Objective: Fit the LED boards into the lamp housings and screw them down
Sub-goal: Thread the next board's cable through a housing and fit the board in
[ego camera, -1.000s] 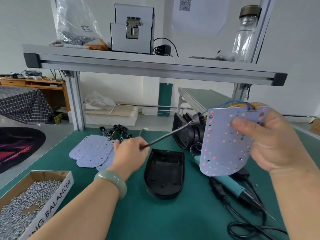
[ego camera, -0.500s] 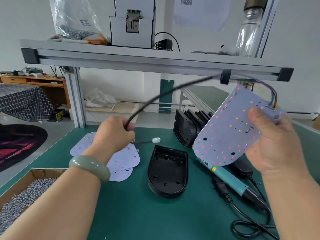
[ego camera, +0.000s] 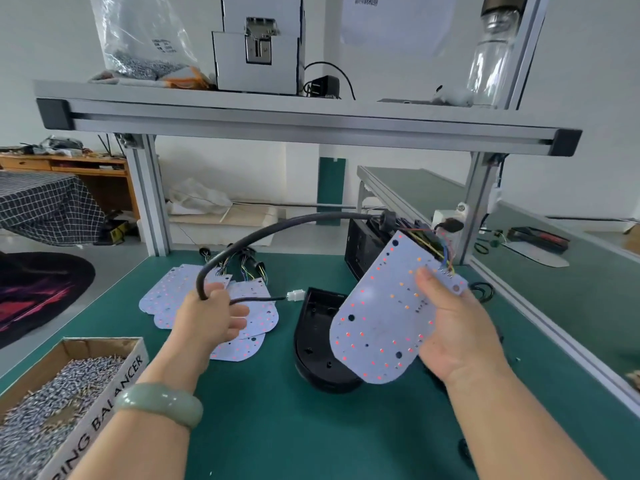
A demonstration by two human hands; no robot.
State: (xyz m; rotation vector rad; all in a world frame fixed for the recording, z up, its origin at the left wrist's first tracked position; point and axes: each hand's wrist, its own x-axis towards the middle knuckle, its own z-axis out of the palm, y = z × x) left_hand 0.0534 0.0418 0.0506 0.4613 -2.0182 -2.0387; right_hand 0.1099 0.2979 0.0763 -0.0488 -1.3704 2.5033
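My right hand [ego camera: 450, 327] holds a white LED board [ego camera: 377, 323] tilted in the air, thumb on its dotted face, coloured wires at its top corner. Part of the open black lamp housing [ego camera: 315, 337] lying on the green mat is covered by the board. From the board's top a thick black cable [ego camera: 277, 230] arches left into my left hand [ego camera: 211, 317], which grips it; the cable's thin end with a white connector [ego camera: 296, 295] sticks out to the right of that hand. Several more LED boards [ego camera: 166, 292] with wires lie fanned out beyond my left hand.
A cardboard box of screws [ego camera: 62, 382] sits at the near left. More black housings [ego camera: 363, 244] stand stacked behind the board. An aluminium shelf frame [ego camera: 294, 123] spans overhead with posts at both sides. A second bench [ego camera: 568, 271] lies to the right.
My right hand lowered the board from near the shelf beam to over the housing. My left hand pulled the cable down and toward me, so the connector now hangs beside it.
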